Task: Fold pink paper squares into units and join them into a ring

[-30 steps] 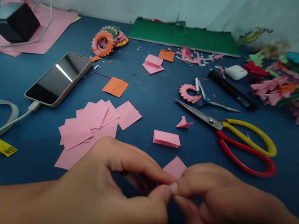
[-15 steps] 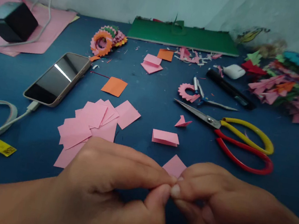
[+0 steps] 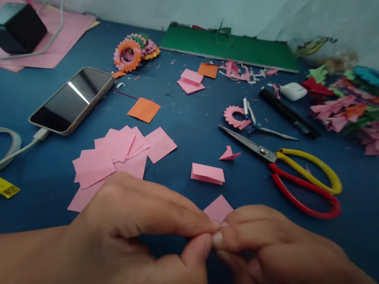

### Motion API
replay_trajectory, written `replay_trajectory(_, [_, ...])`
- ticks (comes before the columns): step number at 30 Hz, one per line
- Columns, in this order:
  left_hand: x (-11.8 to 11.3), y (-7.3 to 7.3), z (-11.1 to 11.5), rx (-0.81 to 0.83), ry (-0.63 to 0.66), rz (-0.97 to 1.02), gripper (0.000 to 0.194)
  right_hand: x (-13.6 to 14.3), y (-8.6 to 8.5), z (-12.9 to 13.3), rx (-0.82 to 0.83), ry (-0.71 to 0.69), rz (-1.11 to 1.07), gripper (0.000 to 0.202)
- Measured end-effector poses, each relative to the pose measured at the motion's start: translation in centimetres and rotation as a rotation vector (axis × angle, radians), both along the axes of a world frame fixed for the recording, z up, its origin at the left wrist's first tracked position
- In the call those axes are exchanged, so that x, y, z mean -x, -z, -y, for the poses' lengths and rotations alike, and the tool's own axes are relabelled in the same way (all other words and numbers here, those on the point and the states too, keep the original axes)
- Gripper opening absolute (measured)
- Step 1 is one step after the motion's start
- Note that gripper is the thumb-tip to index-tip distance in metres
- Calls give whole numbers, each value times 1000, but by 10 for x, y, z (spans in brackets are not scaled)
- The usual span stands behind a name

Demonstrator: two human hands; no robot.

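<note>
My left hand [image 3: 149,240] and my right hand [image 3: 275,254] meet fingertip to fingertip at the lower middle, both pinched on a pink paper piece [image 3: 219,208] whose upper corner shows above the fingers. The rest of it is hidden by them. Just beyond lies a folded pink strip [image 3: 208,173], with a small pointed pink fold [image 3: 230,154] behind it. A fanned pile of pink squares [image 3: 113,147] spreads beyond my left hand, partly covered by it.
Scissors [image 3: 262,152] with yellow and red handles lie right of centre, near a compass [image 3: 254,123] and black pen [image 3: 288,113]. A phone [image 3: 75,99] is at left. Folded paper pieces [image 3: 354,109] are heaped at back right.
The view has shifted very slightly, so items on the right appear a little further left. Both hands keep the same pinched pose.
</note>
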State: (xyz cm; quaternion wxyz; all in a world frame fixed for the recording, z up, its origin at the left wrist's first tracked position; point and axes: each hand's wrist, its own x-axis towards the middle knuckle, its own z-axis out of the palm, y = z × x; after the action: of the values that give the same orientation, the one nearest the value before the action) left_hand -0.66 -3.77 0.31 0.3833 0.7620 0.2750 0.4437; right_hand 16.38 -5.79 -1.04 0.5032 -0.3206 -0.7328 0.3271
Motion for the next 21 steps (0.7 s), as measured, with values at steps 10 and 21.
replay_trajectory(10, [-3,1,3,-29,19,-26,9,7,7,12,488,15,-343,26])
replay_trajectory(21, [-2,0,2,-53,10,-69,9,3,7,13,952,-211,-720,22])
